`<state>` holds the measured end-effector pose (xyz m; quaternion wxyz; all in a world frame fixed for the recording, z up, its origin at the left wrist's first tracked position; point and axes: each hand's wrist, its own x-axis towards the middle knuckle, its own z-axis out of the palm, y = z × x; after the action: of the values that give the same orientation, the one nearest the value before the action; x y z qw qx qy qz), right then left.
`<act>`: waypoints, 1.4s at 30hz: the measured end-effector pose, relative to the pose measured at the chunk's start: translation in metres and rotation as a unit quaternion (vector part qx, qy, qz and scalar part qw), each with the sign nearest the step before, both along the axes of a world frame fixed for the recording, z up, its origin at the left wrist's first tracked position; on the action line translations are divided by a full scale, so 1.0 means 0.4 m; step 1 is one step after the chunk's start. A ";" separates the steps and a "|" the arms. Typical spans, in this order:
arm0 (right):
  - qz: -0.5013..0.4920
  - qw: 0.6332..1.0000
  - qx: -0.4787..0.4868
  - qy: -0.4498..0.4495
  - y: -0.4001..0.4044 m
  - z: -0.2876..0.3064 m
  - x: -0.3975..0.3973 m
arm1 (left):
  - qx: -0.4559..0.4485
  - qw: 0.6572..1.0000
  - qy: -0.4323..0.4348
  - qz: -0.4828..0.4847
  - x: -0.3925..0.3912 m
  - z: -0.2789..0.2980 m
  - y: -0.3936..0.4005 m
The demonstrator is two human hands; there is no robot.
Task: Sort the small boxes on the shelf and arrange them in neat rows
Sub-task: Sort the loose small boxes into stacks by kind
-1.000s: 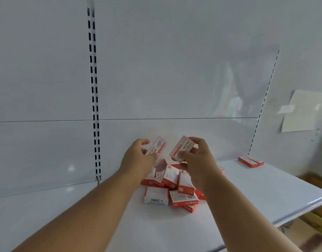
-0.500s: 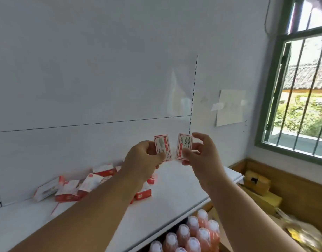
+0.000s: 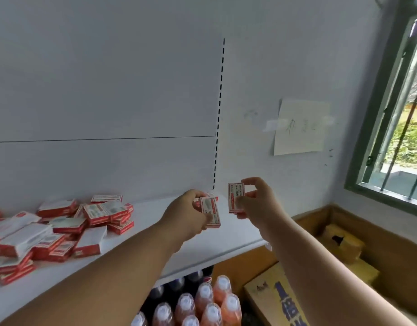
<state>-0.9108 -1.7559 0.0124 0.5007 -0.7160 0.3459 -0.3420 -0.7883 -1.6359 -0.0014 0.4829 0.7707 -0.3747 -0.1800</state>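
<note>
We could not read the print on the red-and-white boxes. Our left hand (image 3: 187,214) gripped one small box (image 3: 210,212), and our right hand (image 3: 258,200) pinched another box (image 3: 235,197) upright just beside it, both above the right end of the white shelf (image 3: 202,250). The loose pile of boxes (image 3: 56,229) lay well apart to the left, with bare shelf between

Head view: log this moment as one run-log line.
left hand: holds small box | right hand: pinches second box | both above shelf right end | pile unsorted at left
</note>
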 end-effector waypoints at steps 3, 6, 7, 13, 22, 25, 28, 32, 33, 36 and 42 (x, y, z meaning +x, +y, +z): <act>0.007 0.998 -0.014 0.056 -0.066 -0.023 0.063 | 0.038 0.999 -0.014 0.023 0.039 -0.016 -0.053; 0.013 0.994 -0.033 0.101 -0.132 -0.046 0.116 | 0.074 0.996 -0.025 0.034 0.074 -0.020 -0.114; 0.020 0.992 -0.036 0.123 -0.151 -0.053 0.128 | 0.093 0.994 -0.034 0.037 0.081 -0.021 -0.133; 0.097 0.952 -0.137 0.257 -0.234 -0.068 0.177 | 0.189 0.977 -0.063 0.082 0.087 -0.033 -0.192; 0.181 0.874 -0.332 0.304 -0.287 -0.060 0.205 | 0.220 0.948 -0.124 0.192 0.049 -0.033 -0.245; 0.190 0.859 -0.361 0.308 -0.308 -0.072 0.205 | 0.227 0.933 -0.160 0.227 0.035 -0.045 -0.258; 0.185 0.864 -0.377 0.276 -0.315 -0.080 0.203 | 0.229 0.917 -0.200 0.259 0.023 -0.054 -0.253; 0.191 0.878 -0.393 0.196 -0.279 -0.056 0.205 | 0.184 0.908 -0.227 0.301 0.015 -0.044 -0.214; 0.198 0.880 -0.393 0.177 -0.261 -0.049 0.207 | 0.176 0.907 -0.230 0.306 0.011 -0.042 -0.197; 0.234 0.870 -0.411 0.139 -0.185 -0.035 0.226 | 0.173 0.901 -0.239 0.318 0.003 -0.044 -0.126; 0.297 0.854 -0.425 0.050 0.045 -0.025 0.291 | 0.174 0.878 -0.241 0.374 0.011 -0.050 0.101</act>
<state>-0.7945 -1.7377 0.0024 0.2075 -0.9438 -0.0379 -0.2546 -0.7840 -1.5953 -0.0216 0.2668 0.9448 -0.1256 0.1430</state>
